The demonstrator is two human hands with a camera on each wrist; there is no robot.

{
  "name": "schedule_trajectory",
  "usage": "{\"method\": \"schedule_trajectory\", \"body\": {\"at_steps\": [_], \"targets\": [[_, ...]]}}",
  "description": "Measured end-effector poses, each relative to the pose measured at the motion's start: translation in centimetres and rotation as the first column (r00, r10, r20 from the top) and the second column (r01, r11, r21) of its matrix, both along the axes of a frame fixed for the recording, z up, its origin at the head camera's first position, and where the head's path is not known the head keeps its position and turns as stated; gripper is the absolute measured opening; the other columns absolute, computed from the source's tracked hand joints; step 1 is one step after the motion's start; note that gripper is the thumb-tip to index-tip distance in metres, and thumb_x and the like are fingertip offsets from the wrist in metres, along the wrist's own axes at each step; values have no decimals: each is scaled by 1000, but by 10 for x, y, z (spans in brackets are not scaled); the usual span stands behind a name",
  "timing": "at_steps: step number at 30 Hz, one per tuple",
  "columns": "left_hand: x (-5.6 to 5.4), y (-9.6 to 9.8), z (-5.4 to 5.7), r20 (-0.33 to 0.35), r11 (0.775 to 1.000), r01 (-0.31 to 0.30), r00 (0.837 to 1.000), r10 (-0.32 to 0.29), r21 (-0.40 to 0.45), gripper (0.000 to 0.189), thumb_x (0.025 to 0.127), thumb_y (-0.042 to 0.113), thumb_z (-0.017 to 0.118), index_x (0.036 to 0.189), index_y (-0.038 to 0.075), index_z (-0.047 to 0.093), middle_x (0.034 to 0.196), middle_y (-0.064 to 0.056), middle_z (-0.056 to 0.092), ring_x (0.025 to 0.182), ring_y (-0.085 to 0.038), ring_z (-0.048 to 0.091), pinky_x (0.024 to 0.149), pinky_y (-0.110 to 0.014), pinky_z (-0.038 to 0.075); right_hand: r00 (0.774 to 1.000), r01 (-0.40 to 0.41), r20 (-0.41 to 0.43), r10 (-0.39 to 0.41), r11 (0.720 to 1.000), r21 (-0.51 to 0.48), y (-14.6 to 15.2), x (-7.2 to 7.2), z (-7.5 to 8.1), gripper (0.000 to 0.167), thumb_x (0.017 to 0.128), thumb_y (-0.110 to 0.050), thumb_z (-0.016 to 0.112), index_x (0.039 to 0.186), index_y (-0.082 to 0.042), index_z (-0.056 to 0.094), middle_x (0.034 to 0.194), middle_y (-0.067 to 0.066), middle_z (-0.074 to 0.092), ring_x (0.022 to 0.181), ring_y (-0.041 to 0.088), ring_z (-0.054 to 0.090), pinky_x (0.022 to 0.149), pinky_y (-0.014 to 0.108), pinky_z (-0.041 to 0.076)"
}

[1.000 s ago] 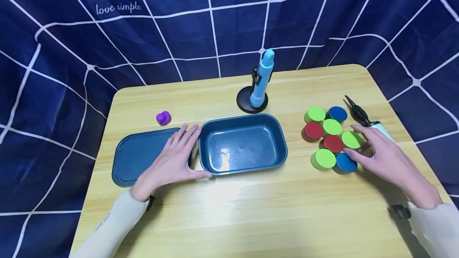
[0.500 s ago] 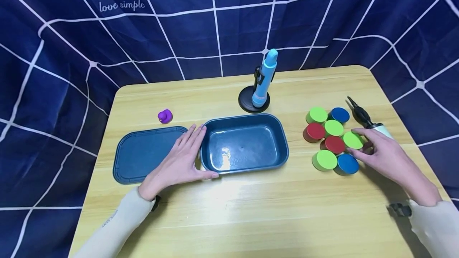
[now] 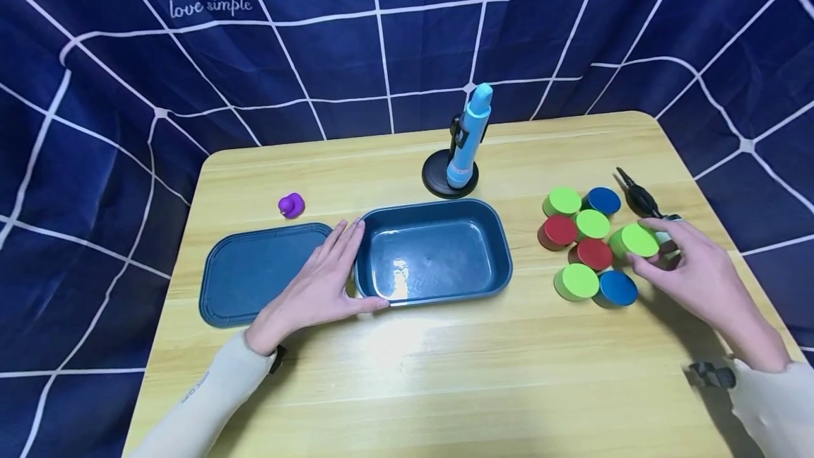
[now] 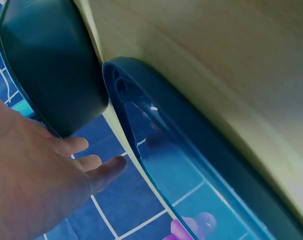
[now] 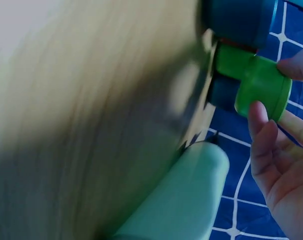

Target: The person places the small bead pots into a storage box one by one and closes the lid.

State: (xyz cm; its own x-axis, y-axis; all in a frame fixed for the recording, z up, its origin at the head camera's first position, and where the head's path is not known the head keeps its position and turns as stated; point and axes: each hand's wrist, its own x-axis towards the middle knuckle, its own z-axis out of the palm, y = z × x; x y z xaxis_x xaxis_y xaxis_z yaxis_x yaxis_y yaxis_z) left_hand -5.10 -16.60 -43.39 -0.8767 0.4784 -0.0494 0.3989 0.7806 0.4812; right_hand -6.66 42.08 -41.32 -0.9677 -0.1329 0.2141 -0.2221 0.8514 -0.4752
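Observation:
My right hand [image 3: 706,274] pinches a green cylinder [image 3: 638,240] between thumb and fingers, raised above the other cylinders. In the right wrist view this green cylinder [image 5: 264,87] has a thin rim and stands clear of the table. Around it sit more short cylinders: green [image 3: 576,281], red [image 3: 594,254] and blue [image 3: 615,289]. My left hand [image 3: 314,281] lies against the left end of a dark blue rectangular box [image 3: 505,260], its fingers straight along the rim and the thumb at the front corner. Nothing lies inside the box.
A flat blue lid [image 3: 248,274] lies left of the box, partly under my left hand. Behind it sits a purple rubber duck [image 3: 292,205]. A light blue pen-shaped tool [image 3: 469,136] leans in a black round stand [image 3: 435,175]. A black-nozzled air blower [image 3: 642,198] lies right of the cylinders.
My right hand has lifted the green cylinder from its place in the group and moved slightly right and up with it. The left hand stays at the box.

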Motion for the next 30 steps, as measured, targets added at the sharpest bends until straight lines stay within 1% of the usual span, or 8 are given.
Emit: {"method": "schedule_trajectory", "body": {"at_steps": [4, 7, 11, 16, 20, 26, 30], "targets": [[0, 1, 0, 14, 1000, -8, 1000, 8, 1, 135, 86, 87, 68, 177, 14, 2, 182, -12, 9, 167, -33, 1, 124, -72, 19, 998, 27, -48, -30, 997, -66, -8, 2, 6, 63, 79, -3, 91, 138, 0, 70, 102, 10, 63, 75, -15, 53, 68, 3, 40], [0, 1, 1, 30, 1000, -13, 999, 13, 12, 135, 85, 87, 70, 177, 13, 2, 182, -10, 9, 167, -34, 2, 125, -72, 18, 996, 33, -75, -41, 994, -104, -15, 3, 11, 62, 79, -1, 91, 138, -2, 71, 102, 3, 61, 74, -15, 54, 68, 2, 42], [0, 1, 1, 34, 1000, -15, 999, 14, 25, 135, 85, 86, 71, 177, 13, 3, 182, -9, 11, 167, -36, 3, 125, -72, 17, 994, 23, -103, -35, 993, -118, -26, 1, 21, 63, 79, -3, 91, 140, -5, 72, 101, -3, 58, 75, -12, 54, 70, 2, 41], [0, 0, 0, 38, 999, -22, 999, 21, 27, 135, 84, 88, 69, 177, 15, 3, 182, -8, 11, 167, -35, 2, 123, -76, 17, 991, -28, -130, 13, 993, -116, -44, -6, 30, 66, 79, -2, 91, 141, -5, 71, 105, -2, 59, 78, -9, 53, 72, 3, 40], [0, 0, 0, 46, 999, -23, 999, 22, 31, 135, 84, 88, 69, 177, 17, 2, 182, -7, 11, 167, -34, 2, 122, -77, 17, 990, -57, -138, 42, 993, -105, -59, -10, 36, 65, 79, -2, 92, 141, -6, 72, 104, -1, 60, 78, -5, 54, 72, 4, 40], [-1, 0, 0, 65, 999, -28, 998, 25, 40, 135, 85, 88, 68, 177, 20, -1, 182, -6, 11, 166, -37, 10, 123, -75, 18, 981, -130, -156, 116, 988, -82, -84, -17, 45, 65, 79, -5, 93, 140, -8, 72, 103, -3, 63, 77, -2, 56, 70, 6, 44], [-1, -1, 0, 80, 998, -30, 997, 25, 54, 134, 85, 88, 68, 177, 21, -3, 182, -9, 13, 165, -39, 15, 124, -74, 18, 974, -174, -160, 161, 982, -73, -101, -22, 48, 65, 79, -7, 94, 140, -10, 72, 107, -4, 65, 77, 3, 58, 69, 9, 46]]}}
